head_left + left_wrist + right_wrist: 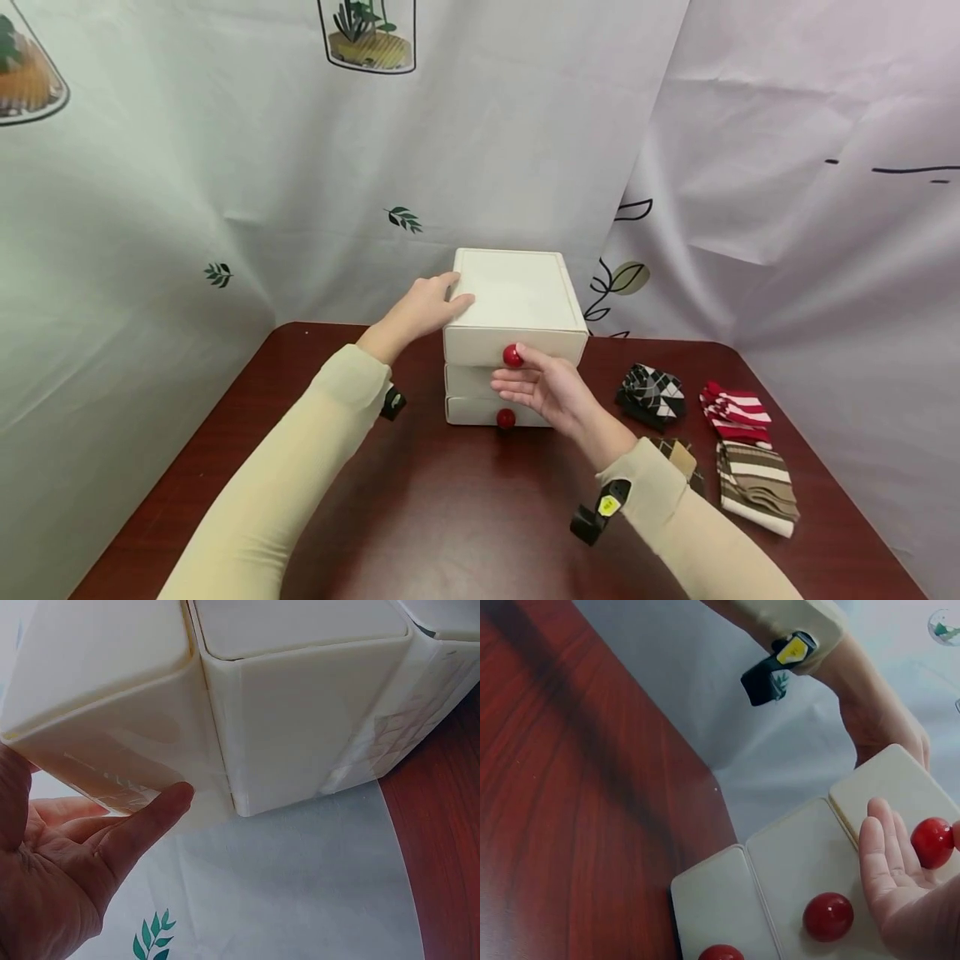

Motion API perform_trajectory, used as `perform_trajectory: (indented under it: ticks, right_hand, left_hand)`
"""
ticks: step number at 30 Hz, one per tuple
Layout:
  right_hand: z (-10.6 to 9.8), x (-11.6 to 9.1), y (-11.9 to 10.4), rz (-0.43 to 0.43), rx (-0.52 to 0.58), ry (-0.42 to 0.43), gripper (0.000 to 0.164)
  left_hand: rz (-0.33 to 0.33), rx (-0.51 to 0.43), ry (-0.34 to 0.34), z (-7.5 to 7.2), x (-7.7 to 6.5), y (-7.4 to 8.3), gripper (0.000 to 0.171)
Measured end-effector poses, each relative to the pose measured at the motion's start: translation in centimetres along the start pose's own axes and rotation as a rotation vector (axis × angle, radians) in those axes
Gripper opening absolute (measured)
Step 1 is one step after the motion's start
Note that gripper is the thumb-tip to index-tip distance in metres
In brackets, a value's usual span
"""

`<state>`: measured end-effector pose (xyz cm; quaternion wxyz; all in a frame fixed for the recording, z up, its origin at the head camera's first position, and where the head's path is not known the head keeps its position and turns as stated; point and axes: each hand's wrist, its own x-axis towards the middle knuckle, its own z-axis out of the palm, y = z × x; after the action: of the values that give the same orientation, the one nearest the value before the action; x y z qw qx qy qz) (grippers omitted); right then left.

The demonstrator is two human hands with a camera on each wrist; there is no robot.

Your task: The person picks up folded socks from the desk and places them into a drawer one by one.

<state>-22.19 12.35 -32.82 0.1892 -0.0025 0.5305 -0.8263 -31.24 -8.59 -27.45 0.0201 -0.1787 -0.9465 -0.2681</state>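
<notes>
A white cabinet (517,287) of three stacked drawers stands at the back of the table, with a red ball knob on each front. My left hand (423,308) rests on its upper left edge; in the left wrist view the thumb (154,825) lies against the white side wall. My right hand (558,392) is at the top drawer's red knob (512,356). Its thumb touches that knob, while the other fingers (881,847) extend beside it, fairly straight. The middle knob (828,916) shows below the hand in the right wrist view; the bottom knob (506,418) is near the tabletop.
Folded, patterned fabric pieces lie on the right of the table: a black and white argyle one (651,393), a red and white striped one (737,414), a brown striped one (757,483), and a brown argyle one (678,458) partly behind my right forearm. A pale curtain (337,208) hangs behind.
</notes>
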Motion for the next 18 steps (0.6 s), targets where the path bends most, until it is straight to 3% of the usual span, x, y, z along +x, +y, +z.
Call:
perform_trajectory:
  ticks: [18]
  right_hand:
    - [0.0,-4.6,1.9,-0.003,0.035,-0.075,0.026]
  left_hand:
    - [-0.006,-0.021,-0.007,-0.1,-0.3,-0.2,0.068]
